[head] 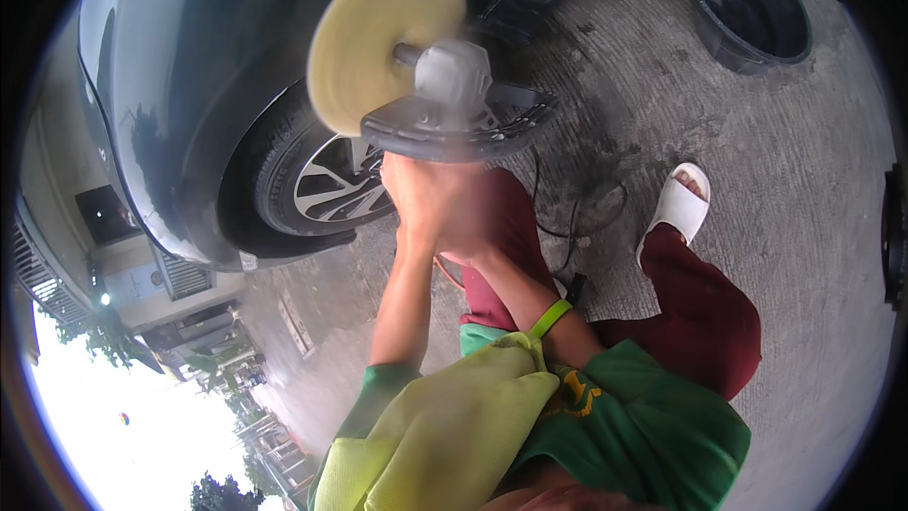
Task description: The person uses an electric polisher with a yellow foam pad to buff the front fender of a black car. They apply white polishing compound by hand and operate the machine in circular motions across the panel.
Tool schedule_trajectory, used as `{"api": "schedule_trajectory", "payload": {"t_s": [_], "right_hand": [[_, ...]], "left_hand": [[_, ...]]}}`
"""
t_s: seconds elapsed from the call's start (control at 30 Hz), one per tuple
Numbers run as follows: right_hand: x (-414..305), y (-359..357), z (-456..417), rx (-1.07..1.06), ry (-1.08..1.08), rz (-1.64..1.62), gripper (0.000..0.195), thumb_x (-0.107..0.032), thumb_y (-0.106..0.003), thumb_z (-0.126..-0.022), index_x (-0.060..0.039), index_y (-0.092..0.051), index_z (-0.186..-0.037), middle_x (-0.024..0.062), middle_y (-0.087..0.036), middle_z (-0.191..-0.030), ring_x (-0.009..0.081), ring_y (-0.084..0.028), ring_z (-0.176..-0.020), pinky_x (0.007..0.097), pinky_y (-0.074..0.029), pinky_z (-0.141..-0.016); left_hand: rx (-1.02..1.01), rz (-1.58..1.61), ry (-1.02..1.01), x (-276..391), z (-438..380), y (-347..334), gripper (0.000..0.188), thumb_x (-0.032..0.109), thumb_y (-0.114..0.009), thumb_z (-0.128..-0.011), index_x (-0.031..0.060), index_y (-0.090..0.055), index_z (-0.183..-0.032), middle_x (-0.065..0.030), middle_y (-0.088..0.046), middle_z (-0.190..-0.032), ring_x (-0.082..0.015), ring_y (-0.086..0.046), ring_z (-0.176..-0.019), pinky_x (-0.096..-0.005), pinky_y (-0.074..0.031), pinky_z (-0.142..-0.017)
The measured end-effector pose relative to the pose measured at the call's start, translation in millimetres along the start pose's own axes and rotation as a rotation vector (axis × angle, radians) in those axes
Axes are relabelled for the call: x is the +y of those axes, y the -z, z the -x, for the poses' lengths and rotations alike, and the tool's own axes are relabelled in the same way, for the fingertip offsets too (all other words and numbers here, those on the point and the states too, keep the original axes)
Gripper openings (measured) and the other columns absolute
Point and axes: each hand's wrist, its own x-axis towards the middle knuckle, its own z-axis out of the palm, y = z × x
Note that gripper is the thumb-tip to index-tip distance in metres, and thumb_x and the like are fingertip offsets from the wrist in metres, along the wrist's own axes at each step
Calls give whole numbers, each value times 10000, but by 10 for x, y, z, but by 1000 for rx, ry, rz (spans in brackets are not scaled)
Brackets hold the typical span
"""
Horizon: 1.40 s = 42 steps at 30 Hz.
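Observation:
A rotary polisher (454, 85) with a round yellow pad (383, 42) is held up in front of a dark car's front fender (206, 50). The pad is blurred as if spinning, and whether it touches the paint cannot be told. My left hand (415, 188) is closed around the tool just behind its black D-shaped handle (454, 135). Lower down, my right hand (464, 245) grips the tool's body, which the hands and blur mostly hide. A green band (550, 318) circles my right wrist. A yellow-green cloth (454, 419) hangs over my chest.
The car's wheel (333, 184) is just left of my hands. A black cable (567, 231) lies looped on the concrete floor beside my knee. At the upper right stands a dark plastic tub (752, 7) with something pale inside. My white-sandalled foot (677, 202) rests on the concrete.

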Motion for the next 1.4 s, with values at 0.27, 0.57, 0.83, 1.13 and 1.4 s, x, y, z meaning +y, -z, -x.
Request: {"api": "schedule_trajectory", "payload": {"t_s": [0.27,0.57,0.83,1.13,1.4], "right_hand": [[110,46,204,154,-43,-139,723,-40,-878,-628,-35,-578,-1285,33,-644,-1159,156,-596,-1088,357,-464,-970],[-725,-483,-201,-57,79,523,975,-70,-905,-617,4,-406,-1452,85,-553,-1359,202,-496,-1279,381,-380,-1115],[-561,-133,112,108,114,420,978,-23,-871,-614,-20,-390,-1465,57,-540,-1339,196,-492,-1287,369,-406,-1101],[-452,-47,425,161,-40,152,927,-41,-905,-634,-17,-427,-1428,54,-561,-1289,211,-557,-1195,376,-460,-1044],[-1075,-676,-48,38,185,953,933,-145,-874,-605,25,-421,-1403,192,-634,-1247,298,-625,-1160,386,-476,-1010]], "left_hand": [[46,-58,11,215,-86,-267,741,349,-928,-599,48,-588,-1185,-161,-689,-1079,-371,-681,-989,-450,-525,-858],[401,154,-115,137,122,861,564,218,-869,-797,-39,-606,-1226,-145,-676,-1150,-231,-637,-1059,-365,-456,-1020],[86,-43,-223,190,-115,156,461,247,-865,-745,-10,-674,-1077,-110,-724,-1021,-244,-678,-952,-370,-510,-902],[-1,133,-25,334,-85,-31,535,306,-893,-641,27,-659,-1034,-136,-720,-908,-346,-705,-868,-420,-532,-777],[484,699,-123,-1,130,1045,716,347,-763,-852,-64,-492,-1372,-203,-628,-1246,-311,-631,-1152,-435,-478,-1044]]}}
